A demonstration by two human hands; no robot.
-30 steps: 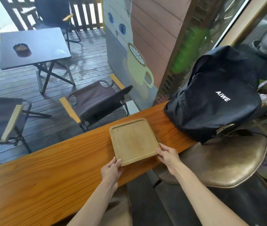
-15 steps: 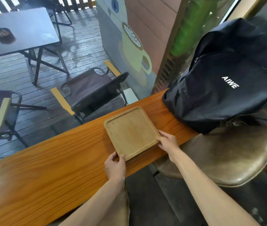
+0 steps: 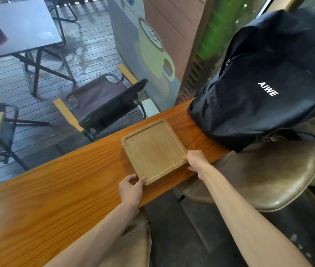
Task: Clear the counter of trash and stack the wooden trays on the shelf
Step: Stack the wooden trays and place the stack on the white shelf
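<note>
wooden tray (image 3: 153, 151) flat, corners askew on counter (image 3: 56, 189)

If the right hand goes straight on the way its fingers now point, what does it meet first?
The right hand points up-left and already touches the near right corner of the wooden tray. Going on, it would push the tray across the counter, toward its far edge; nothing else seems to lie in that line.
</note>
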